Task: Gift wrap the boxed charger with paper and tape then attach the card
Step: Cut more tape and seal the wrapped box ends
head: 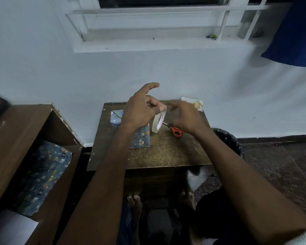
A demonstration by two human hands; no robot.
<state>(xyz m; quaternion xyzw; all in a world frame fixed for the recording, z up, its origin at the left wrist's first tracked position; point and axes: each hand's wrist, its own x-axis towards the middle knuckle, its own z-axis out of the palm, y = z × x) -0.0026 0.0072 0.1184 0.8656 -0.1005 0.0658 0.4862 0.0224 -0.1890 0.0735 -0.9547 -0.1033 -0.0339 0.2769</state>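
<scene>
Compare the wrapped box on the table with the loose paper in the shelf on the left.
The box is folded tight into a block and lies on the table; the paper is a loose, crumpled sheet in the shelf. The left hand's arm partly hides the box; the paper shows in full. Both carry the same blue cartoon print.

Dim, bluish room light falls from overhead, the wide lens bends the window frame (148,11), and the edges blur.
</scene>
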